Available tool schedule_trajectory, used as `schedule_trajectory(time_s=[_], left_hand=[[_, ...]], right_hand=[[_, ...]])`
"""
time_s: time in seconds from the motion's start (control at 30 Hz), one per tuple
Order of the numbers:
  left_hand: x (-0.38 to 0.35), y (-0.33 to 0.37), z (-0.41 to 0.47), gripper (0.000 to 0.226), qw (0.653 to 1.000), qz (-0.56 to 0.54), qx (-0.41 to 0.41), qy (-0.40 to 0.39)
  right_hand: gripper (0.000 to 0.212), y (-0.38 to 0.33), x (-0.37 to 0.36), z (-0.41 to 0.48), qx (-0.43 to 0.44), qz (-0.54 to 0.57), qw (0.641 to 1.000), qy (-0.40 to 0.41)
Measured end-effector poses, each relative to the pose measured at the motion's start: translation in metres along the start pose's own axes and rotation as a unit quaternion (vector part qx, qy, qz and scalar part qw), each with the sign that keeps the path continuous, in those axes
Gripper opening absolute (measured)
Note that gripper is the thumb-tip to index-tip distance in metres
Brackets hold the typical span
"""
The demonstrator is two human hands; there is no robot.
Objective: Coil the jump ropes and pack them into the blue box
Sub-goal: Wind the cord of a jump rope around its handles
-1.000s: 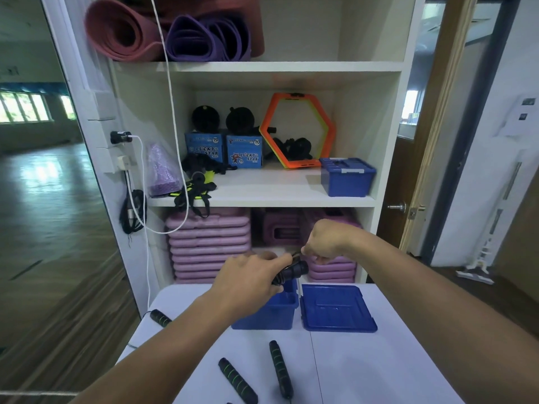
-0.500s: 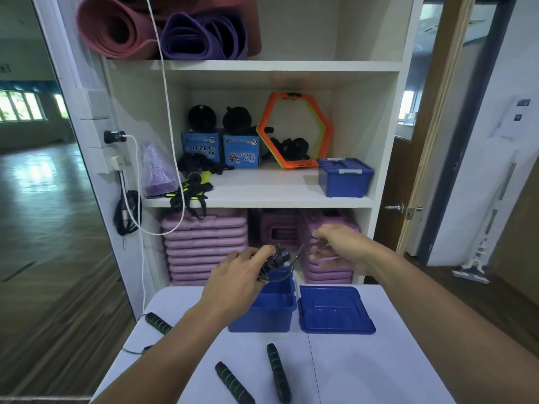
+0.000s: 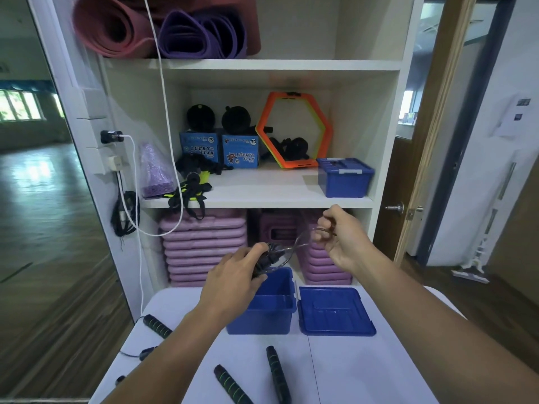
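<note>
My left hand (image 3: 233,275) grips the black handles (image 3: 264,259) of a jump rope just above the open blue box (image 3: 264,313) on the white table. A clear rope (image 3: 294,246) loops from those handles up to my right hand (image 3: 339,236), which pinches it to the right and slightly higher. More black handles with green stripes lie on the table: one at the left (image 3: 157,326), two near the front (image 3: 232,386) (image 3: 278,374). The box's blue lid (image 3: 335,312) lies flat beside it on the right.
A white shelf unit (image 3: 262,196) stands right behind the table (image 3: 350,368), with a second blue box (image 3: 344,177), an orange hexagon ring (image 3: 293,129), purple pads and rolled mats. A white cable (image 3: 163,112) hangs at the left. A doorway opens on the right.
My right hand has drawn away from the left, up and to the right, pulling a loop of clear rope out from the handles. The left hand has stayed over the box.
</note>
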State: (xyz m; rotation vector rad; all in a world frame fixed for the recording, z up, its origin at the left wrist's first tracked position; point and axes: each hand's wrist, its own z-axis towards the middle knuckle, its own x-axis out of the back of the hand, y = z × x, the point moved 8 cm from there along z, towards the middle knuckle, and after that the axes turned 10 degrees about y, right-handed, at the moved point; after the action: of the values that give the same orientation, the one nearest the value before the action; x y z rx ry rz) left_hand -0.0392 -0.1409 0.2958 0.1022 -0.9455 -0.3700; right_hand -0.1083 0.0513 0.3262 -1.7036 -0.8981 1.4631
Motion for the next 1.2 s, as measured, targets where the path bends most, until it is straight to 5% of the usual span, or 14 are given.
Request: schedule_trajectory(time_s=[0.17, 0.33, 0.43, 0.57, 0.7, 0.87, 1.03, 1.13, 1.2], left_hand=[[0.005, -0.003, 0.009, 0.042, 0.996, -0.072, 0.036, 0.023], [0.005, -0.026, 0.011, 0.044, 0.99, -0.099, 0.091, 0.033], [0.003, -0.038, 0.011, 0.044, 0.987, -0.114, 0.109, 0.03], [0.015, -0.063, 0.016, 0.043, 0.976, -0.153, 0.143, 0.053], [0.016, -0.069, 0.017, 0.04, 0.977, -0.16, 0.136, 0.038], [0.009, -0.058, 0.017, 0.04, 0.986, -0.122, 0.111, 0.033], [0.007, -0.041, 0.021, 0.041, 0.995, -0.078, 0.056, 0.02], [0.009, -0.032, 0.026, 0.042, 0.999, -0.028, 0.025, 0.025], [0.009, -0.029, 0.029, 0.044, 1.0, -0.003, 0.01, 0.018]], right_hand=[[0.021, 0.011, -0.017, -0.007, 0.111, -0.28, 0.949, -0.086], [0.063, 0.002, -0.027, -0.026, 0.156, -0.479, 0.836, -0.219], [0.044, 0.002, -0.023, -0.029, 0.143, -0.519, 0.805, -0.25], [0.023, 0.016, 0.002, -0.017, 0.17, -0.647, 0.712, -0.214], [0.015, 0.008, 0.006, -0.012, 0.215, -0.603, 0.748, -0.172], [0.032, 0.017, -0.014, -0.009, 0.232, -0.564, 0.773, -0.173], [0.066, 0.055, -0.022, -0.012, 0.012, -0.434, 0.882, -0.182], [0.075, 0.083, -0.032, -0.034, -0.121, -0.424, 0.862, -0.25], [0.061, 0.094, -0.036, -0.05, -0.163, -0.425, 0.841, -0.293]])
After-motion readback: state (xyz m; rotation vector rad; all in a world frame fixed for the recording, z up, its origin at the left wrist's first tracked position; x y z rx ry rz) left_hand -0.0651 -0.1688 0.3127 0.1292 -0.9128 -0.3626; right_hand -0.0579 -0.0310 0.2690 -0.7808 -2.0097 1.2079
